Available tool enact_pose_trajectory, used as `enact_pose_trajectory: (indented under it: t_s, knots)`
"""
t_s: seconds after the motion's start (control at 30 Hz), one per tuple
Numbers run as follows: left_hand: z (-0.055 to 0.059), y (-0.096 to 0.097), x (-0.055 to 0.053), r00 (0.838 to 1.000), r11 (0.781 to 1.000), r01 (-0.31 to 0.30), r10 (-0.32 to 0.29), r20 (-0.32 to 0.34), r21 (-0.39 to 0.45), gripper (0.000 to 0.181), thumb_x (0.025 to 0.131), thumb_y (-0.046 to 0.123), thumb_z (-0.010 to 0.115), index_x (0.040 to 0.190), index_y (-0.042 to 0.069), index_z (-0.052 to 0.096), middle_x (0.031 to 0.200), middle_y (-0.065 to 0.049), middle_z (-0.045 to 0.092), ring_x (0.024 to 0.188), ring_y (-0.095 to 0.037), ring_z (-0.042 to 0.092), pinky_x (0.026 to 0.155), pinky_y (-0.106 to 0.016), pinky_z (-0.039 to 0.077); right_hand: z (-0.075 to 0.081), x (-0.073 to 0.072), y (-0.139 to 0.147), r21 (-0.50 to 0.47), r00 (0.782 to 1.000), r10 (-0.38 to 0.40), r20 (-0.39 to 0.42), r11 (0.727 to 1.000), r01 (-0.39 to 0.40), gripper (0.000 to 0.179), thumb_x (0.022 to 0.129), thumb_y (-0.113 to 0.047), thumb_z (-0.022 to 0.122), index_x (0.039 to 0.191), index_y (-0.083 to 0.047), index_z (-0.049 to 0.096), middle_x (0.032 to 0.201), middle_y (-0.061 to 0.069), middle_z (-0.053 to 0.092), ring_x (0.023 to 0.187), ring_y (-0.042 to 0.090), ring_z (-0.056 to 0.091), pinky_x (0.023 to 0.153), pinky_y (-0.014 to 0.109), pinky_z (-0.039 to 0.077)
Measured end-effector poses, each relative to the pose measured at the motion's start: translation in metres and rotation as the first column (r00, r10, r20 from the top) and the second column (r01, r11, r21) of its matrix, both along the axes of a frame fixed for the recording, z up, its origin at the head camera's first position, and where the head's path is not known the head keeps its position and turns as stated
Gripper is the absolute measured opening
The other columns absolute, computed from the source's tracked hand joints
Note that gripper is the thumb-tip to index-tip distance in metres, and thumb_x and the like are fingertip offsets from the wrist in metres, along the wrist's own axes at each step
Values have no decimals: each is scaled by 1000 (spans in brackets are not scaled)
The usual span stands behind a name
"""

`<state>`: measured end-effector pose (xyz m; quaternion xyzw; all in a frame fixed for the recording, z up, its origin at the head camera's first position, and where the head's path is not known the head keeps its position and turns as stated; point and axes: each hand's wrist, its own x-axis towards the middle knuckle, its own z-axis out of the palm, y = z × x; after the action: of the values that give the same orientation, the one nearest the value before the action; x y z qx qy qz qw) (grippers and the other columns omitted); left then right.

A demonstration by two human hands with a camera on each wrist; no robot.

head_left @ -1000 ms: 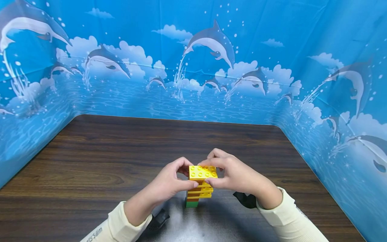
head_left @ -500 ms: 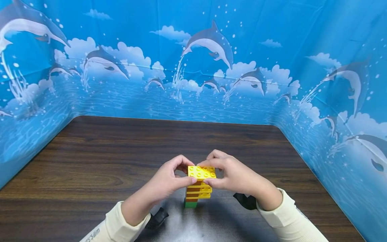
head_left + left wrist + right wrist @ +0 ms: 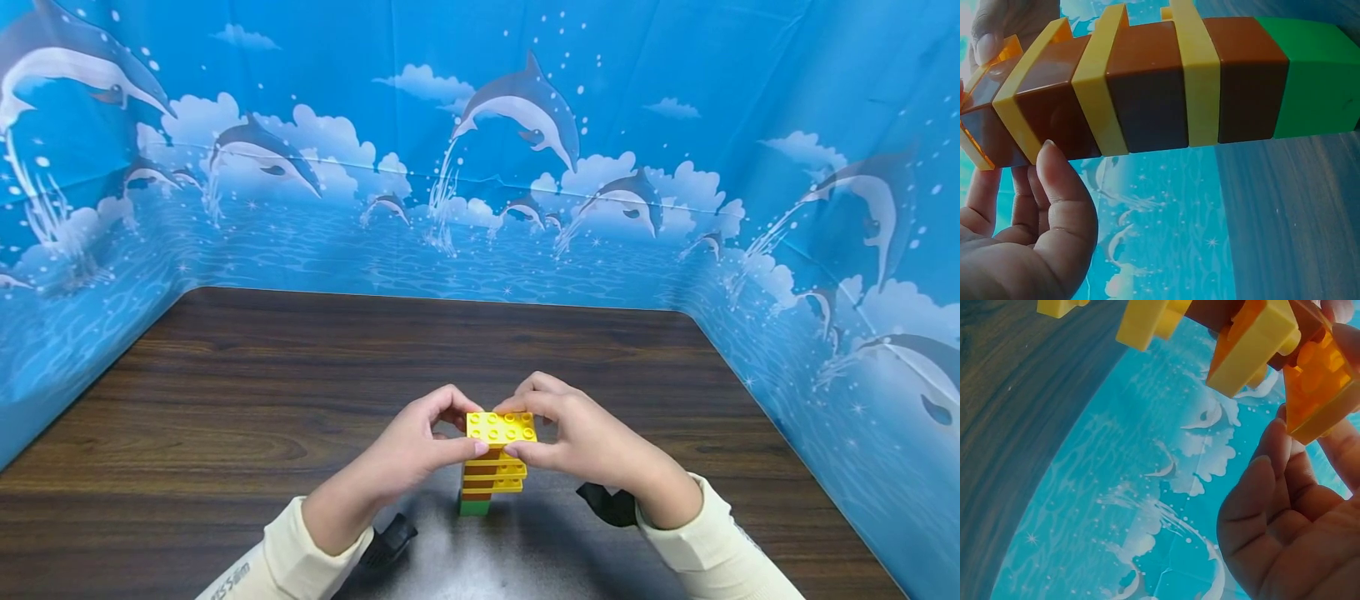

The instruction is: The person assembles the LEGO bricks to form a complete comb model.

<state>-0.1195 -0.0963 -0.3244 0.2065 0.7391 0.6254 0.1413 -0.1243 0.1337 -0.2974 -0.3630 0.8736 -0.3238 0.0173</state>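
Observation:
A tower of toy building bricks stands upright on the table, with a green brick (image 3: 474,507) at its foot. Above it, brown bricks (image 3: 1147,87) alternate with yellow plates (image 3: 1200,75) that jut out to the right. The top yellow plate (image 3: 501,427) shows its studs and overhangs the same way. My left hand (image 3: 408,446) grips the tower's upper left end, thumb in front and fingers behind. On the other side my right hand (image 3: 581,429) pinches the overhanging end of the top plate between thumb and fingers. Its fingertips partly hide the plate's back edge.
A dark wood-grain table (image 3: 300,367) lies under the tower. Blue curtains (image 3: 337,242) printed with dolphins enclose the back and sides. Black wrist devices show beneath the left wrist (image 3: 390,540) and the right wrist (image 3: 609,504).
My left thumb has slid slightly upward, to the front edge of the top plate. The right hand keeps its pinch, and the tower stays in place.

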Motion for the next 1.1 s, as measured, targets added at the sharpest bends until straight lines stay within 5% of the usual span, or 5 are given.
enact_pose_trajectory:
  t_s: [0.73, 1.1]
  knots:
    - [-5, -1, -3, 999, 999, 24, -25, -35, -21, 32, 90, 18, 68, 113, 1, 54, 107, -11, 55, 99, -26, 50, 79, -37, 46, -1, -1, 0, 8, 1000, 2, 6, 1000, -2, 32, 86, -11, 71, 118, -12, 67, 103, -4, 53, 91, 11, 52, 76, 28, 51]
    - [-5, -1, 0, 1000, 1000, -1, 1, 12, -2, 34, 89, 17, 69, 115, 2, 53, 107, -11, 54, 96, -26, 50, 78, -33, 49, -7, 3, -1, -17, 999, -30, -22, 999, 30, 35, 84, -10, 74, 119, -11, 67, 102, -4, 52, 88, 13, 51, 69, 26, 51]
